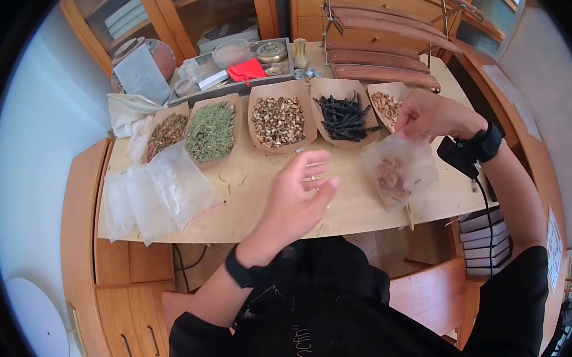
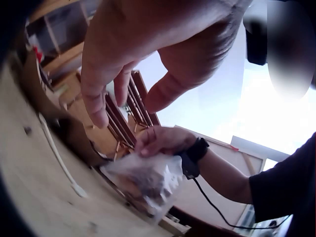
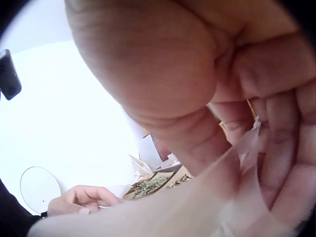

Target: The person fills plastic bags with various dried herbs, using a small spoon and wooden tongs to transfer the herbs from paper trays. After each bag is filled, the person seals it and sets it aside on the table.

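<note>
My right hand (image 1: 436, 114) pinches the top of a translucent plastic bag (image 1: 419, 167) that hangs over the right side of the table. Thin brownish pieces (image 1: 392, 180) show through its lower half. In the right wrist view the film of the bag (image 3: 148, 215) runs up between thumb and fingers. My left hand (image 1: 294, 197) is held above the table's middle with fingers apart and loosely bent, holding nothing. Seen from the left wrist, its fingers (image 2: 94, 103) stand clear of the bag (image 2: 153, 177).
Paper trays stand in a row: mixed dried bits (image 1: 167, 133), green herb (image 1: 210, 132), chopped pieces (image 1: 278, 121), dark strips (image 1: 346, 117), pale chips (image 1: 386, 105). Several clear bags (image 1: 149, 193) lie at left. Behind are a grey tray (image 1: 228, 89) and a wooden rack (image 1: 383, 48).
</note>
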Tool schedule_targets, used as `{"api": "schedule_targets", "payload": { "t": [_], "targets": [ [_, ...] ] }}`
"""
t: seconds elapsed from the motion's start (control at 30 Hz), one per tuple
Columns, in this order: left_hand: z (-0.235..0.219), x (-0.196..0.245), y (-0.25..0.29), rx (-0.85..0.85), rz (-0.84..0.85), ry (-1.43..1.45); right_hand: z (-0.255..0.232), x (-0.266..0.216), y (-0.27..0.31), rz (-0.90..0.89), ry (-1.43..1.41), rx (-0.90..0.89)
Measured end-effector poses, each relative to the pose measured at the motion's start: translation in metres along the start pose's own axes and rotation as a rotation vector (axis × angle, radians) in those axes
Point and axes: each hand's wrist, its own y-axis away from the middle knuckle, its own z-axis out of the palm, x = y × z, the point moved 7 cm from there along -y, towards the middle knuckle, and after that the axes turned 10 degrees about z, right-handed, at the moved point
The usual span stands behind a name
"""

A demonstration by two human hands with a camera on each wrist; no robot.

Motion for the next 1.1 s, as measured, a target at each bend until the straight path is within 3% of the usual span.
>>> {"api": "schedule_targets", "payload": {
  "t": [0.1,0.23,0.3,0.37,0.47,0.57,0.63,0.77,0.83,0.97,1.03,1.1],
  "targets": [
    [0.023,-0.012,-0.021,0.031,-0.083,0.085,-0.006,-0.015,0.009,-0.059,0.046,0.002],
    [0.034,-0.006,-0.044,0.121,-0.07,0.168,-0.03,-0.035,0.022,-0.139,-0.018,0.091],
    [0.038,0.001,-0.062,0.119,-0.116,0.334,-0.042,-0.044,0.023,-0.185,-0.055,0.119],
    [0.038,0.01,-0.079,0.045,-0.107,0.39,-0.056,-0.048,0.018,-0.218,-0.201,0.129],
    [0.047,0.001,-0.1,-0.089,-0.203,0.752,-0.065,-0.044,0.004,-0.219,-0.314,0.087],
    [0.043,-0.009,-0.113,-0.081,-0.26,0.681,-0.067,-0.016,-0.034,-0.255,-0.5,0.018],
    [0.046,-0.014,-0.122,-0.076,-0.293,0.663,-0.074,0.011,-0.05,-0.124,-0.549,0.183],
    [0.046,-0.022,-0.135,-0.047,-0.375,0.513,-0.072,0.071,-0.069,0.028,-0.655,0.332],
    [0.048,-0.03,-0.145,-0.058,-0.352,0.458,-0.079,0.1,-0.067,0.158,-0.222,0.587],
    [0.052,-0.048,-0.16,-0.051,-0.356,0.356,-0.067,0.136,-0.074,0.344,0.006,0.567],
    [0.054,-0.05,-0.166,-0.042,-0.353,0.299,-0.051,0.138,-0.068,0.291,-0.315,0.427],
    [0.056,-0.049,-0.17,-0.031,-0.351,0.243,-0.047,0.138,-0.068,0.278,-0.292,0.424]
  ]
}}
